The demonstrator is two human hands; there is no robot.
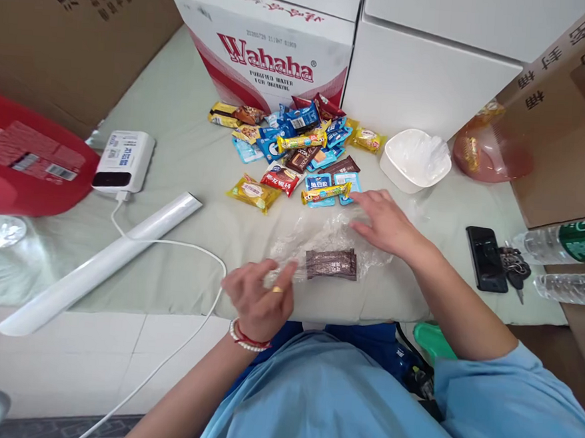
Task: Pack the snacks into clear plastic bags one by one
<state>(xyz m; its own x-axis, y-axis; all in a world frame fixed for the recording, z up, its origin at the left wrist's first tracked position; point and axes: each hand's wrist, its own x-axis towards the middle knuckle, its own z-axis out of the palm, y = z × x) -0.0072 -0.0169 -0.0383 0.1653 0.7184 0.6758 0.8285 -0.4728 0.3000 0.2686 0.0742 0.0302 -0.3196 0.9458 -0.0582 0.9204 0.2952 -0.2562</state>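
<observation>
Hands: left hand [259, 297] pinches one clear bag [321, 241] | right hand [385, 220] flat, released | brown packets [331, 264]: seemingly two

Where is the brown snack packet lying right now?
In the head view, the brown packet lies on the clear bag near the table's front edge, between the left hand and right hand.

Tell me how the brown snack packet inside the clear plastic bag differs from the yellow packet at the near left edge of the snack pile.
The brown snack packet is dark and sits inside the clear plastic bag; the yellow packet is bright and lies bare on the cloth. The brown one lies between both hands, the yellow one beyond them, at the pile's edge. Both are flat, sealed wrappers.
</observation>
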